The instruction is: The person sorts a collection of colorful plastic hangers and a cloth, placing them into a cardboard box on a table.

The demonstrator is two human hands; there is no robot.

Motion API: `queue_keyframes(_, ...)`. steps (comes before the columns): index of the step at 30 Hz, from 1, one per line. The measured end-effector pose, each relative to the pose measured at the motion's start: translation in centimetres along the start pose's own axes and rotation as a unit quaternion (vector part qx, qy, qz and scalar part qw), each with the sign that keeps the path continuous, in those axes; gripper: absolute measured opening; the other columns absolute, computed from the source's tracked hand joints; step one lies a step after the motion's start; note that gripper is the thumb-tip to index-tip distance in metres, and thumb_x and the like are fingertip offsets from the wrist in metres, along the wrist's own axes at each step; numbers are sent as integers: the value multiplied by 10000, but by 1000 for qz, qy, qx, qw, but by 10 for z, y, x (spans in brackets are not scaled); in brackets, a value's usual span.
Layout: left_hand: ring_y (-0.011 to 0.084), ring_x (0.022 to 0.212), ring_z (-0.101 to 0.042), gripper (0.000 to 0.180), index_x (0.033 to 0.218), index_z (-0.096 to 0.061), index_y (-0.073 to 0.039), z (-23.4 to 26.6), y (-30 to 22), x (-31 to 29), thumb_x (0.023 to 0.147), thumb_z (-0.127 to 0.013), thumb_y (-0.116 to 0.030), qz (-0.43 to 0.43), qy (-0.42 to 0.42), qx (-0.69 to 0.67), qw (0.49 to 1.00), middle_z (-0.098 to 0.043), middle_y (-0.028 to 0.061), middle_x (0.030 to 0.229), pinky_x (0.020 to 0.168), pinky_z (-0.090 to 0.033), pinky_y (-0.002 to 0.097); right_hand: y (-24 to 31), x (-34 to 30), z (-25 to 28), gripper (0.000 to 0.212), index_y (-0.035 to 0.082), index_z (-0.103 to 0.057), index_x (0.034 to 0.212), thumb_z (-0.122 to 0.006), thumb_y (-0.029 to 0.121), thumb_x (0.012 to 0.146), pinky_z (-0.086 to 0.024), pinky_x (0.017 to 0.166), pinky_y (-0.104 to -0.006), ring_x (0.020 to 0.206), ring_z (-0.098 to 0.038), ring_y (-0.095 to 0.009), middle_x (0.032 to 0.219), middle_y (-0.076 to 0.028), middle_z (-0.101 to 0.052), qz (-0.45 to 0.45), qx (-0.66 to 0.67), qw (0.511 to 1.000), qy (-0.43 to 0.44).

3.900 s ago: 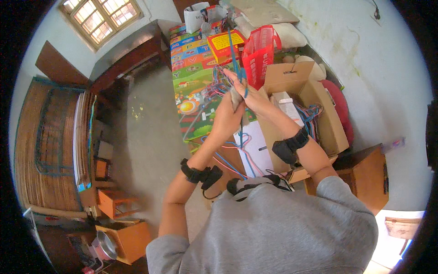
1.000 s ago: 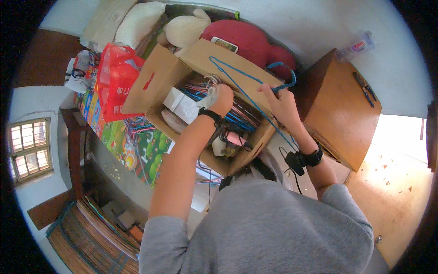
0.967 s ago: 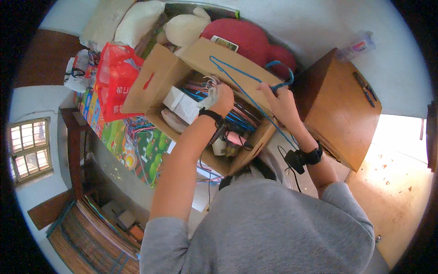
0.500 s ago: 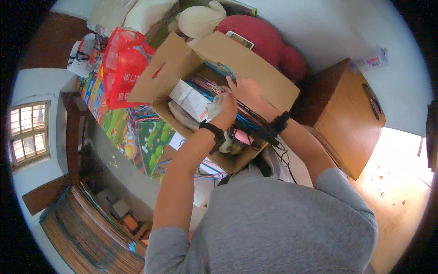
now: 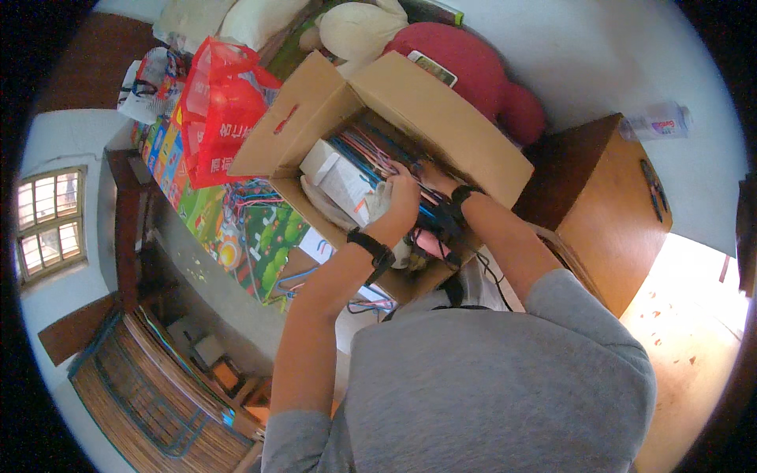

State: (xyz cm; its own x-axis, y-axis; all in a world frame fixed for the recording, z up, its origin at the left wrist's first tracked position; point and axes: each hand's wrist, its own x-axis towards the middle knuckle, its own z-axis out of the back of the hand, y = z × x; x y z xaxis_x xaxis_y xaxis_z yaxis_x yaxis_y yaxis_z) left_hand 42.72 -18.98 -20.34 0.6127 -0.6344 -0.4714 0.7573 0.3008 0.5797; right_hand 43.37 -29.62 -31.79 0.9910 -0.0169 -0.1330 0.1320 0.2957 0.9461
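Note:
An open cardboard box (image 5: 441, 110) stands in front of me, with both my hands inside it. Thin blue and pink clothes hangers (image 5: 363, 154) are bunched along its middle. My left hand (image 5: 404, 197) has its fingers curled over this bunch. By its thumb is something pale and whitish (image 5: 377, 202), its kind unclear. My right hand (image 5: 438, 180) reaches down at the far side of the bunch; its fingers are hidden among the hangers and the box wall. A white carton (image 5: 335, 177) with print lies left of the hangers, and a pink object (image 5: 430, 243) sits nearer me.
A red plastic bag (image 5: 225, 118) stands left of the box on a colourful play mat (image 5: 268, 244). More hangers (image 5: 244, 197) lie on the mat. Behind are a red cushion (image 5: 473, 63) with a phone (image 5: 432, 68) on it. A wooden cabinet (image 5: 611, 213) stands at the right.
My right hand has gone deeper into the box; the blue hanger it held up at the far wall no longer sticks out. My left hand stays on the bunch. The view has shifted slightly.

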Motion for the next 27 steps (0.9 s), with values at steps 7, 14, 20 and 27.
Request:
queue_keyframes(7,196,673,-604,329,1052,-602,-26,-6,-9,9,777,-503,-176,72,-6,-92,993,-467,310,1160,479,-427,246,-23,7,-9,411,36,-479,1173,-543,194,800,-332,958,-345,1121,-442,-264,1190,-168,-497,-132,-44,984,110)
queue_keyframes(14,283,690,-626,470,1145,-500,29,8,7,-8,709,-547,-140,77,20,-366,927,-363,302,1248,604,-497,364,44,-19,22,525,17,-372,1274,-492,72,765,-297,982,-327,1221,-356,-285,1279,-204,-415,-148,-76,979,117)
queue_keyframes(20,271,981,-560,275,1001,-610,-109,11,78,-92,737,-555,-165,181,-182,-648,717,-577,130,1040,765,-474,364,67,-42,41,495,20,-403,1252,-422,65,759,-381,892,-372,1042,-500,-341,1152,-255,-490,-147,-186,962,137)
queue_keyframes(27,269,873,-589,399,974,-616,-44,-79,134,-230,831,-495,-396,439,-189,-723,499,-627,154,909,771,-435,332,197,-69,29,334,8,-519,1089,-475,251,865,-464,771,-359,876,-581,-272,969,-176,-575,146,-174,970,82)
